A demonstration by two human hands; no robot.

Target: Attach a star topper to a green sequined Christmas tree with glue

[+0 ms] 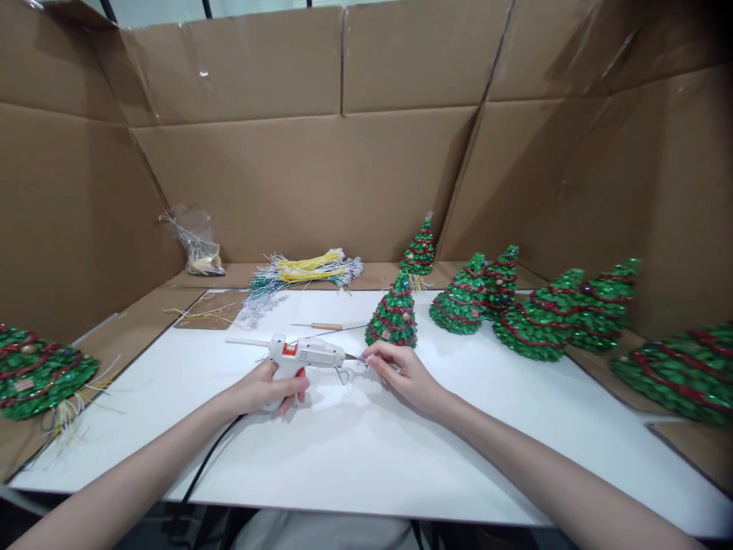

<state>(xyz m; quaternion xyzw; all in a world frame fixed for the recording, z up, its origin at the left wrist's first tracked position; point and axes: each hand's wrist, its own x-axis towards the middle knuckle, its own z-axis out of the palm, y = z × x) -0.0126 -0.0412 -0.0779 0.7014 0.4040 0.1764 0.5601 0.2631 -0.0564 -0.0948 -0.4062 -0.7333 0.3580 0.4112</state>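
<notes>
My left hand (280,391) is wrapped round the grip of a white hot glue gun (309,352), fingers at its orange trigger. A glue stick (246,341) pokes out of the gun's back end. The nozzle points right and meets a small silvery ornament (363,359), whose exact shape is too small to make out. My right hand (401,372) pinches that ornament between thumb and fingertips. Just behind my right hand stands a small green tinsel Christmas tree (393,315) with red garland. A wooden-handled awl (318,326) lies on the table behind the gun.
More green trees (538,317) stand along the right, one at the back (420,248) and one at the left (43,370). A bundle of yellow and white wires (309,269) and a plastic bag (200,244) lie at the back. Cardboard walls (275,168) enclose the white table (343,466).
</notes>
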